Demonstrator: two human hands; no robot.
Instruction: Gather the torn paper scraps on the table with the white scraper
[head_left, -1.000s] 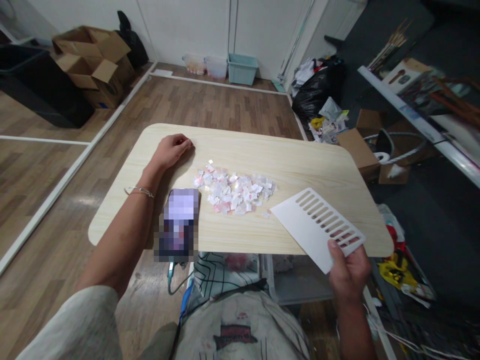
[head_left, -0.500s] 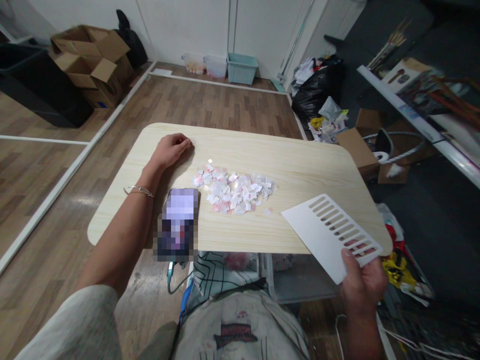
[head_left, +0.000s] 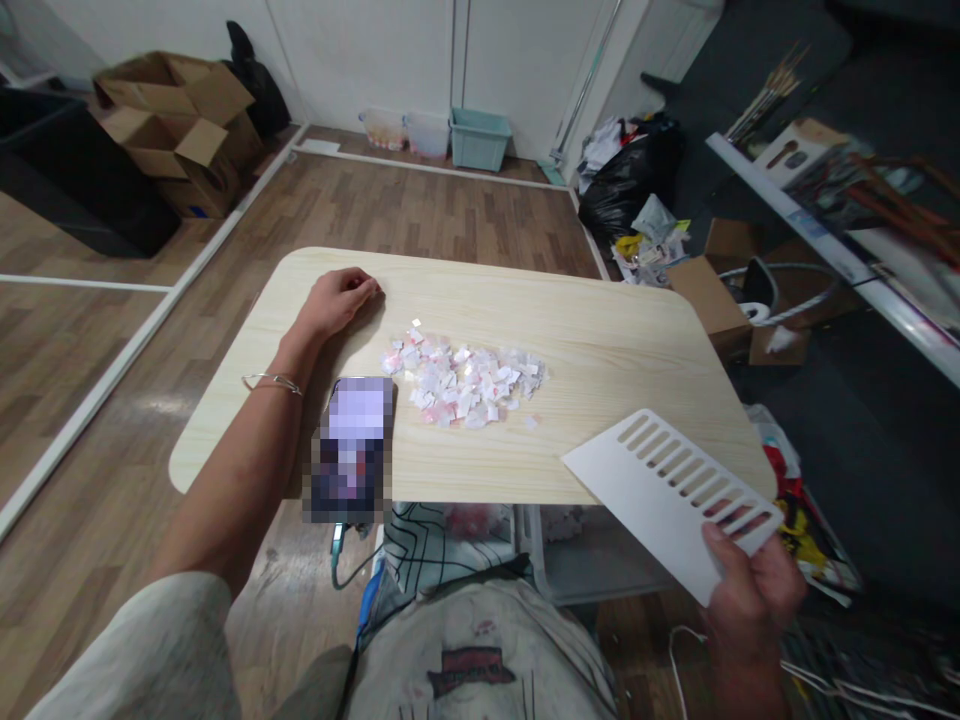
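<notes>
Two hands are being seen at one pale wooden table point(head_left: 525, 310). By the right hand point(head_left: 754, 590), one white slotted card point(head_left: 645, 505) is being gripped: the thumb is being pressed on its upper face, and the other fingers are being closed beneath it. The card is being held tilted across the near right edge of the table; whether the tabletop is being touched by it cannot be told. The left hand point(head_left: 337, 300) is being rested near the far left corner, its fingers loosely curled; how tightly they are being closed, and whether anything is being held inside, cannot be told. Around that wrist a bracelet point(head_left: 271, 382) is being worn. Between the hands, one heap of small white and pinkish pieces point(head_left: 469, 385), too many to be counted, is being spread; two pieces are being seen slightly apart from it. Beside the left forearm, one pixelated device point(head_left: 349, 450) is being joined to one cable point(head_left: 337, 555).
</notes>
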